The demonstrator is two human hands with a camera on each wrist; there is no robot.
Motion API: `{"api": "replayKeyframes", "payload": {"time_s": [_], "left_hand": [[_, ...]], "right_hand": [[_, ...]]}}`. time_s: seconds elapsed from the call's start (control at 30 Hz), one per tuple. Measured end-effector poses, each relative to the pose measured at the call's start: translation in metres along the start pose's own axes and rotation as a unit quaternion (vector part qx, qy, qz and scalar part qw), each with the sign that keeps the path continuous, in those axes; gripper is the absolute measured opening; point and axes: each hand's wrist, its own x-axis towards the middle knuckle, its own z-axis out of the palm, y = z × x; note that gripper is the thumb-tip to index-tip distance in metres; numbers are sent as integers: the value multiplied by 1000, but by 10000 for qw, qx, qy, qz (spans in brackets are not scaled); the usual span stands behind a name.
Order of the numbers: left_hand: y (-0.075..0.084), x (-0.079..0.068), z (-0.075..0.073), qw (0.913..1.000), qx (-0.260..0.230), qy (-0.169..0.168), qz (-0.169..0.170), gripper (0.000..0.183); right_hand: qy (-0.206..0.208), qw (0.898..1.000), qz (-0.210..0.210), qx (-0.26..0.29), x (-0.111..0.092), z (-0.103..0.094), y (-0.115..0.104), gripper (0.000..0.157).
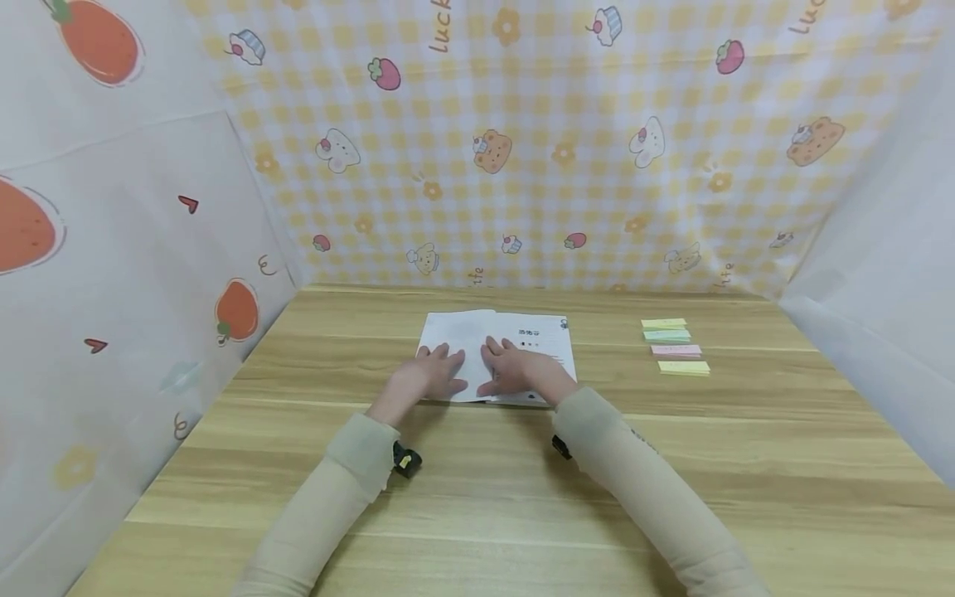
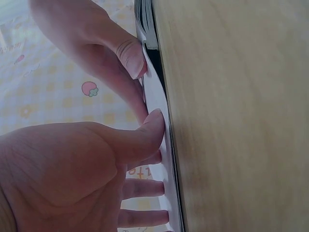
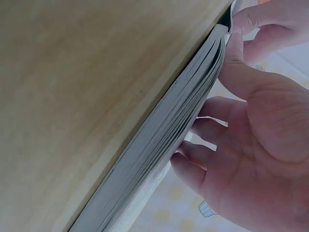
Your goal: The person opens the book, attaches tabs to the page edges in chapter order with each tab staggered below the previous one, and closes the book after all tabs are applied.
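Observation:
An open book lies on the wooden table, its left page blank and its right page bearing some print. My left hand rests on the left page with fingers spread. On the right page, beside the spine, my right hand presses down. In the left wrist view the fingertips of the left hand touch the page, thumb near the lower edge. The right wrist view shows a thick block of pages under the right hand, whose fingers bend slightly against the paper.
Several small sticky-note pads, yellow, green and pink, lie in a column right of the book. A checkered cloth hangs behind the wooden table. White printed sheeting stands along the left side.

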Motion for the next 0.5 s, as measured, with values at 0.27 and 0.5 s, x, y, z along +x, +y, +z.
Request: {"api": "replayKeyframes", "payload": {"time_s": [0.27, 0.5], "left_hand": [[-2, 0, 1, 10000, -86, 26, 37, 65], [-3, 1, 1, 9999, -91, 23, 42, 65]], "right_hand": [[-23, 9994, 130, -306, -7, 0, -12, 83], [181, 9986, 48, -492, -12, 2, -15, 78]]}}
